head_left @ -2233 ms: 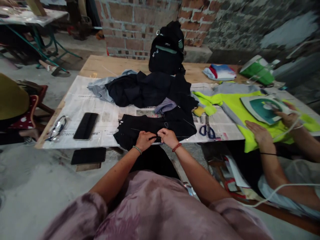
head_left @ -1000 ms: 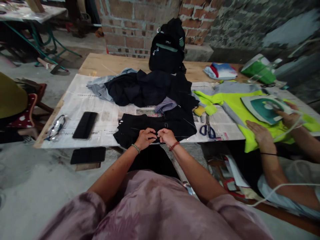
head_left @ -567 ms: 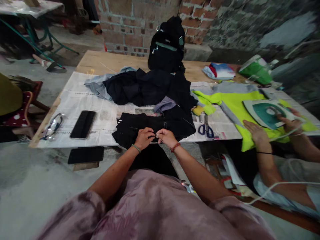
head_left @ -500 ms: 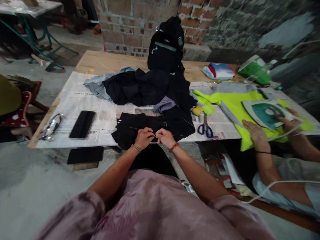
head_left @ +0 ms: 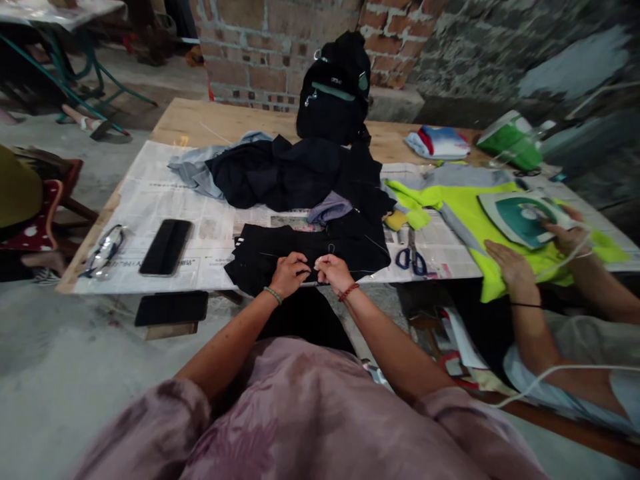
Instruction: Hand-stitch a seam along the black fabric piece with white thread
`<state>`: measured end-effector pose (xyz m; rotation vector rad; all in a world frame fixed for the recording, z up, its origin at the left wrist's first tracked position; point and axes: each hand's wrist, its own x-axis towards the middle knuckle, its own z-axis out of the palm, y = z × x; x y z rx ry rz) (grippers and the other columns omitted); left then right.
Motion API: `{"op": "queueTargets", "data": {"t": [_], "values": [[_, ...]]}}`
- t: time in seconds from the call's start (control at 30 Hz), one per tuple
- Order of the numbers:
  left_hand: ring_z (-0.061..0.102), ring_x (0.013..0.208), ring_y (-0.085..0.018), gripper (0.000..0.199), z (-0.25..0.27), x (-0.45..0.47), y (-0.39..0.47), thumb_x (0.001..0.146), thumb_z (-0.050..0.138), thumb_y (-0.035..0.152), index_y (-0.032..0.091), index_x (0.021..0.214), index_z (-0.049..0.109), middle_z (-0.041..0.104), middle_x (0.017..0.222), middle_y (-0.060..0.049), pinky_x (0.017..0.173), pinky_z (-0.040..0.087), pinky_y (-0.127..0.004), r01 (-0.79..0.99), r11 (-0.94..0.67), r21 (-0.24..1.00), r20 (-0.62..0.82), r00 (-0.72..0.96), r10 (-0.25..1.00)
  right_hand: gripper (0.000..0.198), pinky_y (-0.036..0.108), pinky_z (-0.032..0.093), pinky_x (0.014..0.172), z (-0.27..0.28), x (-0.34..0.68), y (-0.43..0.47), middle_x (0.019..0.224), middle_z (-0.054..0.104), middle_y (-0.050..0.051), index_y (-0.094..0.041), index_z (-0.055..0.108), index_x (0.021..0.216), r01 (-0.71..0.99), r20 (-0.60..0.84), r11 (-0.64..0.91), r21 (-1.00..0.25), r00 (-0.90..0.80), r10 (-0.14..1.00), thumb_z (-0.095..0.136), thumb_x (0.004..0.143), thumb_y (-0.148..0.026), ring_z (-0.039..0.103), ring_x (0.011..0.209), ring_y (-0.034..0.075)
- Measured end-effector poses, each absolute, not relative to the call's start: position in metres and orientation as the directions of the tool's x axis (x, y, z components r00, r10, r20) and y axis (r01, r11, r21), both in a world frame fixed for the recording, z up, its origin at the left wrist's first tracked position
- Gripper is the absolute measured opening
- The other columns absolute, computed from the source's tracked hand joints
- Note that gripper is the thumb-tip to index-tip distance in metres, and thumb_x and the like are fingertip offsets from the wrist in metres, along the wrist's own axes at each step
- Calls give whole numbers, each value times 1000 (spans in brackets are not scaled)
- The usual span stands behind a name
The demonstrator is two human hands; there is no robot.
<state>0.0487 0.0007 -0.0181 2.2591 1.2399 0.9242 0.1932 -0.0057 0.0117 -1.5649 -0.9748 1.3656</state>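
Hands at lower centre: your left hand (head_left: 291,272) and right hand (head_left: 332,271) stay pinched in a narrow grip on the black garment (head_left: 305,253), barely shifted; stitching continues.

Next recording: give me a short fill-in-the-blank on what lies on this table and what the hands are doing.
1. Both hands, the left hand and the right hand, pinch the near edge of a ____ garment.
2. The scissors right of that garment have ____ handles.
3. A co-worker's hand presses a green and white ____ onto the yellow-green cloth.
4. The phone lies on sheets of ____.

Missing words: black; blue; iron; newspaper
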Motion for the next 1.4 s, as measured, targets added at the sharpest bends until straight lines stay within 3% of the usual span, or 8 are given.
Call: {"op": "queueTargets", "data": {"t": [0.2, 0.37, 0.6, 0.87, 0.97, 1.13, 1.4], "values": [[54, 93, -15, 8, -20, 52, 1, 70, 60, 19, 22, 74, 65, 58, 99, 0, 83, 33, -32, 600, -521, 607, 360, 377, 853, 13, 14, 22, 27, 12, 195, -4, 38, 46, -8, -17, 47, 64, 71, -356, -360, -930, 58, 933, 57, 60, -24, 39, 26, 5], [53, 92, -15, 5, -18, 50, 0, 70, 61, 24, 22, 72, 65, 58, 99, 0, 85, 32, -35, 595, -543, 592, 344, 423, 838, 13, 14, 21, 26, 10, 195, 0, 41, 47, -9, -18, 44, 64, 37, -356, -363, -931, 132, 925, 56, 61, -23, 36, 25, 4], [52, 89, -13, 9, -20, 51, 1, 72, 58, 20, 22, 74, 66, 55, 102, 0, 83, 31, -32, 635, -495, 594, 328, 371, 869, 11, 15, 23, 26, 2, 190, -7, 40, 47, -8, -18, 45, 61, 163, -280, -295, -941, 109, 954, 55, 63, -23, 39, 25, 5], [46, 99, -18, 8, -14, 48, -7, 71, 59, 25, 24, 69, 67, 55, 106, -1, 87, 27, -37, 620, -612, 490, 284, 551, 785, 11, 15, 21, 26, 20, 204, 22, 47, 53, -6, -17, 45, 60, 98, -240, -270, -958, 242, 940, 55, 63, -20, 36, 24, 3], [48, 99, -18, 8, -14, 47, -5, 71, 59, 26, 24, 73, 67, 54, 108, -2, 89, 29, -37, 595, -573, 563, 306, 494, 814, 12, 15, 21, 25, 22, 204, 18, 48, 54, -5, -16, 46, 61, 91, -258, -276, -957, 166, 952, 57, 62, -22, 39, 25, 3], [54, 94, -17, 10, -15, 45, 3, 70, 60, 26, 20, 75, 67, 59, 104, -5, 86, 36, -34, 395, -532, 748, 351, 445, 824, 16, 14, 23, 26, 21, 200, 5, 51, 55, -5, -17, 46, 63, 111, -244, -256, -960, 109, 964, 58, 61, -27, 40, 26, 3], [59, 78, -14, 9, -14, 42, 9, 67, 62, 23, 16, 67, 66, 62, 88, -6, 75, 45, -29, 213, -500, 839, 373, 444, 815, 16, 15, 23, 26, 21, 201, 7, 48, 53, -7, -17, 45, 61, 131, -197, -206, -970, 78, 977, 57, 61, -27, 37, 25, 3]]}}
